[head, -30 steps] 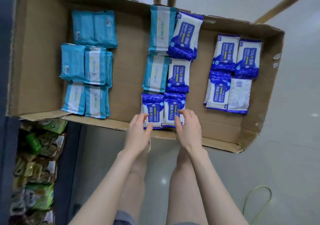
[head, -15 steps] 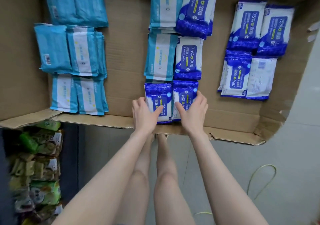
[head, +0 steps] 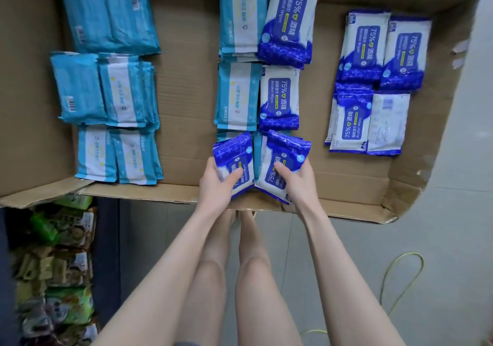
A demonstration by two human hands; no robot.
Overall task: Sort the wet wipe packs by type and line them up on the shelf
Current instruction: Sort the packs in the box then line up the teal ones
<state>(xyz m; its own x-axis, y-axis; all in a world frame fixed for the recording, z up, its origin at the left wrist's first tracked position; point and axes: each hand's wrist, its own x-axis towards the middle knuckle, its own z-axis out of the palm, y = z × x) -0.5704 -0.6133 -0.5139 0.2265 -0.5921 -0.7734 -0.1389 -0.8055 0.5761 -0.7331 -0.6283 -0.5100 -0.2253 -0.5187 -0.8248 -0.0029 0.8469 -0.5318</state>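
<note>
At the middle of the cardboard box's (head: 186, 86) near edge, the left hand (head: 216, 185) grips a dark-blue alcohol pack (head: 234, 156), thumb across its face. The right hand (head: 300, 183) grips a second alcohol pack (head: 284, 150) likewise (both tilted, side by side). Light-blue packs (head: 120, 94) lie toward the left edge.

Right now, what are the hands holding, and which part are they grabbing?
The left hand grips the left blue pack, the right hand the right blue pack, each by its near end, thumb across the front.
</note>
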